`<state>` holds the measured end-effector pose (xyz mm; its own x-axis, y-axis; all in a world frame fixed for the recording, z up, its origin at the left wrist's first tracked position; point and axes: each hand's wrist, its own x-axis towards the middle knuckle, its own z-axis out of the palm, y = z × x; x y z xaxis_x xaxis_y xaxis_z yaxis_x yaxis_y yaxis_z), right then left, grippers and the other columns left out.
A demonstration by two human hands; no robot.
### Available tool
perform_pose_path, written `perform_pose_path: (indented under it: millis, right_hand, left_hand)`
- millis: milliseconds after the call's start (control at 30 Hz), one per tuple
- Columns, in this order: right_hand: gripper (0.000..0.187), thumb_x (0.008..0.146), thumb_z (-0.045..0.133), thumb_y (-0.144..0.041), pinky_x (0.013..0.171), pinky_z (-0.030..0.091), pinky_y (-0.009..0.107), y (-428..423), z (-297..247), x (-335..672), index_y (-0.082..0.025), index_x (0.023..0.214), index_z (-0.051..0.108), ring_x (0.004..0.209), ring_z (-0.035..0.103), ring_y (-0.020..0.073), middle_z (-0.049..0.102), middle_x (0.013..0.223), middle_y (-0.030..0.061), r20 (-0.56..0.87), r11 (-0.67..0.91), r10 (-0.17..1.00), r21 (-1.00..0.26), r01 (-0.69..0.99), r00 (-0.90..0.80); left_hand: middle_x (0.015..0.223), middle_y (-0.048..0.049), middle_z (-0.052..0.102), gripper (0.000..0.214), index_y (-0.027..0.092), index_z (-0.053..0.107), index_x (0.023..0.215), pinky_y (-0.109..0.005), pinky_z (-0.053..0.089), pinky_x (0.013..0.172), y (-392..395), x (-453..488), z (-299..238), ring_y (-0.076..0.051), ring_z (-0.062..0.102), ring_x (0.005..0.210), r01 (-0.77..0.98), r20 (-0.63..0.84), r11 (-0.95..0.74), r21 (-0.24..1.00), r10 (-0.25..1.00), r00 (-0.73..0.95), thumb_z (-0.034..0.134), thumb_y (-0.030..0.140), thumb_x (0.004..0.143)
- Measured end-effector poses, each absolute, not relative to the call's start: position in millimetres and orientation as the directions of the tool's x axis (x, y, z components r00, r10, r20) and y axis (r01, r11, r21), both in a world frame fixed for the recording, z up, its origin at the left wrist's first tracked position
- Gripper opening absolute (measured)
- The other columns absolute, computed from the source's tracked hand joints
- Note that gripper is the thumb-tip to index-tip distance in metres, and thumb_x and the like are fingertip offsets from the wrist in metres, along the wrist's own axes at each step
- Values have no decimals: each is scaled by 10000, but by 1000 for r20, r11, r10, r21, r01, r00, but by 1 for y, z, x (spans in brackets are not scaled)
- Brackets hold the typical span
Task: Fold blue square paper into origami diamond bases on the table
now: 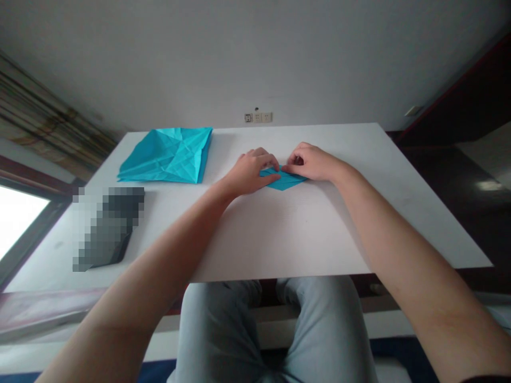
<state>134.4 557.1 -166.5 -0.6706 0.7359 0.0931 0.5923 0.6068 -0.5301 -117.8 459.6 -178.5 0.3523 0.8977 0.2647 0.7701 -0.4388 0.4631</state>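
A small folded piece of blue paper [282,184] lies on the white table between my two hands, its pointed edge toward me. My left hand [255,169] is on its left side, thumb and fingers closed over the paper. On the right, my right hand [313,161] pinches the far right part of it between thumb and curled fingers. The fingers hide much of the paper's upper and side edges. Farther left on the table rests a larger stack of creased blue paper [170,155], untouched by either hand.
The white table [287,239] reaches to the wall, which carries a socket panel [257,117]. A dark flat object [109,229], partly pixelated, lies at the left. My legs [275,324] are below the front edge. A curtain [51,114] and window stand at far left.
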Motion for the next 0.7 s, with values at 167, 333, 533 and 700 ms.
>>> perform_pose_path:
  millis: [167, 333, 533, 700]
  right_hand:
    - [231, 900, 957, -440, 784, 504, 408, 549, -163, 133, -249, 911, 828, 846, 699, 264, 815, 958, 77, 101, 604, 768, -444, 662, -632]
    - [232, 902, 972, -442, 757, 464, 409, 542, -160, 132, -270, 951, 824, 811, 697, 276, 837, 905, 68, 78, 560, 808, -406, 722, -583]
    - [301, 909, 979, -496, 766, 487, 416, 547, -161, 130, -259, 845, 805, 843, 725, 288, 815, 853, 67, -5, 549, 775, -490, 677, -632]
    - [312, 883, 1009, -493, 813, 545, 417, 554, -166, 133, -260, 936, 809, 928, 724, 294, 829, 1031, 94, 90, 591, 745, -549, 591, -661]
  left_hand:
    - [1301, -140, 796, 346, 235, 805, 1282, -483, 571, 1082, 461, -117, -182, -354, 748, 1213, 800, 280, -404, 444, 910, 305, 824, 454, 1015]
    - [1172, -128, 826, 376, 207, 768, 1203, -433, 575, 941, 463, -120, -182, -320, 762, 1058, 800, 250, -374, 469, 925, 286, 847, 514, 1001]
    - [1112, -125, 814, 330, 219, 775, 1044, -434, 591, 937, 465, -120, -184, -310, 746, 1048, 812, 262, -366, 454, 926, 271, 859, 533, 984]
    - [1095, -104, 799, 275, 222, 743, 1006, -424, 607, 948, 466, -120, -185, -282, 737, 1034, 763, 288, -373, 528, 924, 252, 868, 464, 972]
